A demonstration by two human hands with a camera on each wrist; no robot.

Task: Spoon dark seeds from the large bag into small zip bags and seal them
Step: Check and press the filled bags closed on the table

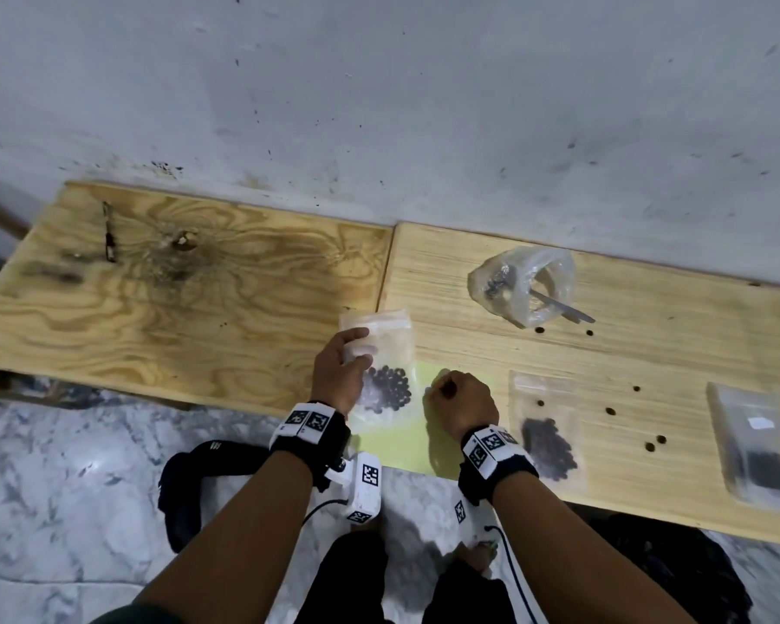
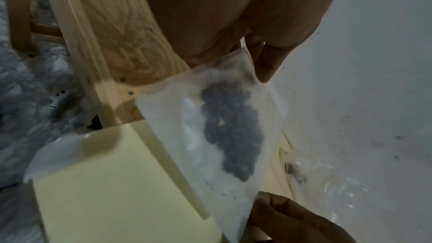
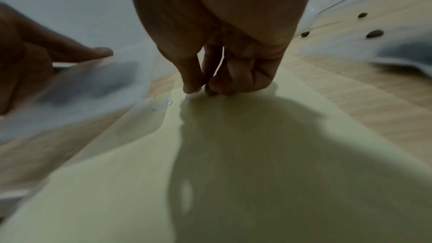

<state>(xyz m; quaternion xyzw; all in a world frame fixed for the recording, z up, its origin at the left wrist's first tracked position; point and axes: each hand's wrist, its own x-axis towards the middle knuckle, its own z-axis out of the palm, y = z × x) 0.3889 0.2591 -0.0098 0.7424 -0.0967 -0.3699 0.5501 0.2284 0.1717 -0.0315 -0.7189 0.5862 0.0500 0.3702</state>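
**A small bag of seeds held up, fingers pinching at the yellow sheet**

While the left hand (image 1: 341, 376) holds a small zip bag (image 1: 386, 376) by its top part, the dark seeds (image 1: 390, 389) sit in a clump in the lower half of that bag. The thumb and fingers are curled round the plastic. The bag hangs over the near edge of the wooden table (image 1: 199, 308), just past the left side of a pale yellow sheet (image 1: 401, 443).

The right hand (image 1: 462, 398) is down on the yellow sheet. Its fingers are curled in tight and the fingertips (image 3: 194, 88) press together at the sheet. A bit of clear plastic seems to lie right there, but it is too blurry to tell if the fingers hold anything.

Farther back on the table lies the large bag (image 1: 523, 281), crumpled and open, with a spoon (image 1: 564, 308) sticking out of it. To the right lie two more small bags (image 1: 546, 425) with seeds inside. Loose seeds (image 1: 609, 411) are scattered on the wood between them.
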